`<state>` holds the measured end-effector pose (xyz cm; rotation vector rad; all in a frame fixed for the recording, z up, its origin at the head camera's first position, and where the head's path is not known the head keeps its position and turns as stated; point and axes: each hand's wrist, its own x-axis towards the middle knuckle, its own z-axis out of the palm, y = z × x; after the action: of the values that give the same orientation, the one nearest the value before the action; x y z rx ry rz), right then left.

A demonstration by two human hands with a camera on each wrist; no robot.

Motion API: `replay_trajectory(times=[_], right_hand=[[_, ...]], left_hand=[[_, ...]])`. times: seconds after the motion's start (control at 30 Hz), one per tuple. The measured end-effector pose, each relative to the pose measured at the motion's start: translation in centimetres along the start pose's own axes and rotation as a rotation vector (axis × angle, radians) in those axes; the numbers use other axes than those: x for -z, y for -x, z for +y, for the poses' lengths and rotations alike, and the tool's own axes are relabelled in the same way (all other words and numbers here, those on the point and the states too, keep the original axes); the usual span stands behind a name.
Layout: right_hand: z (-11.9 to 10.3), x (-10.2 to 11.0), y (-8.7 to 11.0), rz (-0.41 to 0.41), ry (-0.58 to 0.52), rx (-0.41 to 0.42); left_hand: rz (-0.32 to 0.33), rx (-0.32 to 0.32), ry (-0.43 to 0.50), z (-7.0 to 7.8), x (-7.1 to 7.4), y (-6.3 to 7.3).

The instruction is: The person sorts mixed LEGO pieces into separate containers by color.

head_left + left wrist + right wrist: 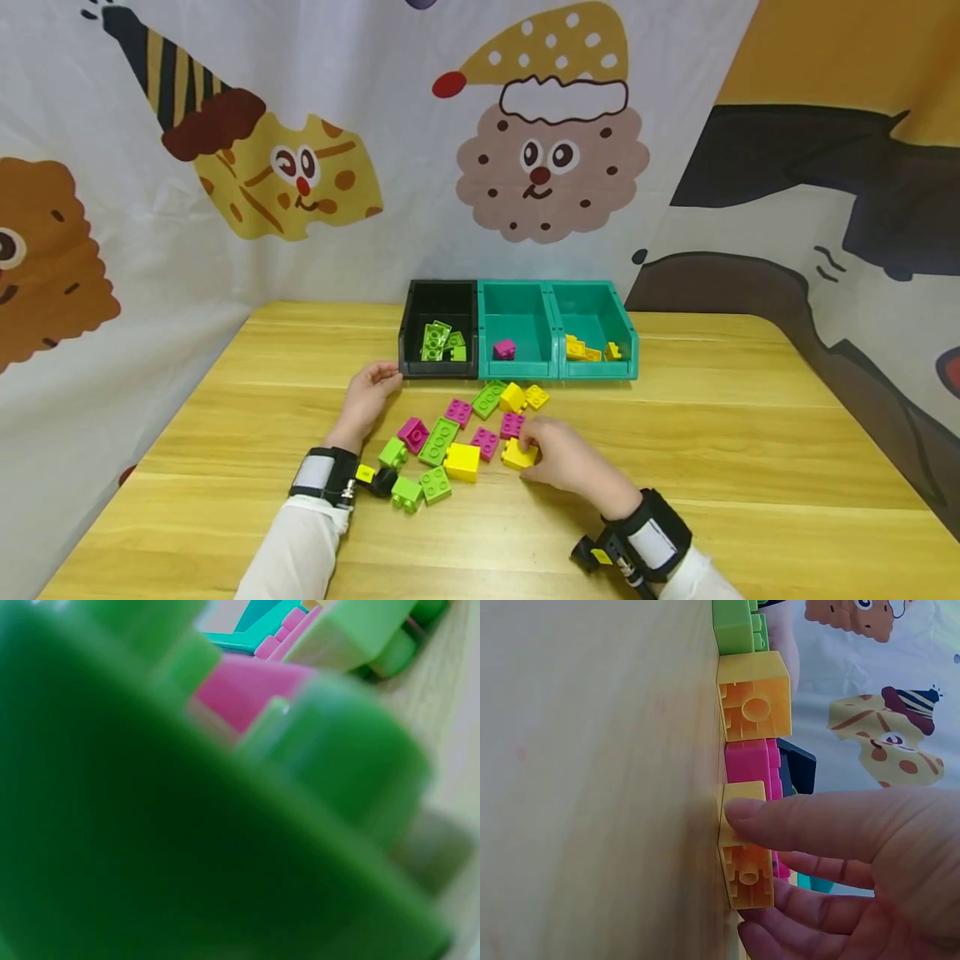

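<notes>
My right hand (558,454) is at the near right of a loose group of toy building bricks and pinches a yellow brick (517,455). In the right wrist view the thumb lies on this yellow brick (746,881), its hollow underside showing, with the other fingers behind it. A magenta brick (513,425) sits just beyond. My left hand (367,398) rests on the table with its fingertips at the near left corner of the black bin (438,369), fingers loosely bent. A green brick (187,847) fills most of the left wrist view, blurred, and the left hand is hidden there.
Beside the black bin stand a middle teal bin (517,369) with a magenta brick and a right teal bin (597,369) with several yellow bricks. Green bricks (435,340) lie in the black bin. Between the hands are several green, magenta and yellow bricks, including a larger yellow one (462,462).
</notes>
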<state>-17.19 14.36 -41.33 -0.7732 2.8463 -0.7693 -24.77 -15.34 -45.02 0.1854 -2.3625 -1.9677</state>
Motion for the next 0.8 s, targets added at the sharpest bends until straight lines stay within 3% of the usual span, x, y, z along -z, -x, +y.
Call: replay_trajectory(times=[0.13,0.3,0.4,0.57,0.8], right_hand=[[0.0,0.2,0.0,-0.011,-0.005,0.023],[0.3,1.1,0.2,-0.057,-0.097,0.054],[0.6,2.2,0.4,-0.04,-0.14,0.057],[1.8,4.6,0.3,0.078,-0.175,-0.016],[4.8,7.5,-1.8,0.367,-0.138,-0.14]], left_hand=[[0.004,0.002,0.005,0.0,0.1,0.1],[-0.001,0.011,0.002,0.1,0.0,0.1],[-0.006,0.013,-0.002,0.1,0.0,0.1],[0.0,0.003,-0.003,0.0,-0.1,0.1],[0.007,0.009,-0.005,0.0,-0.1,0.0]])
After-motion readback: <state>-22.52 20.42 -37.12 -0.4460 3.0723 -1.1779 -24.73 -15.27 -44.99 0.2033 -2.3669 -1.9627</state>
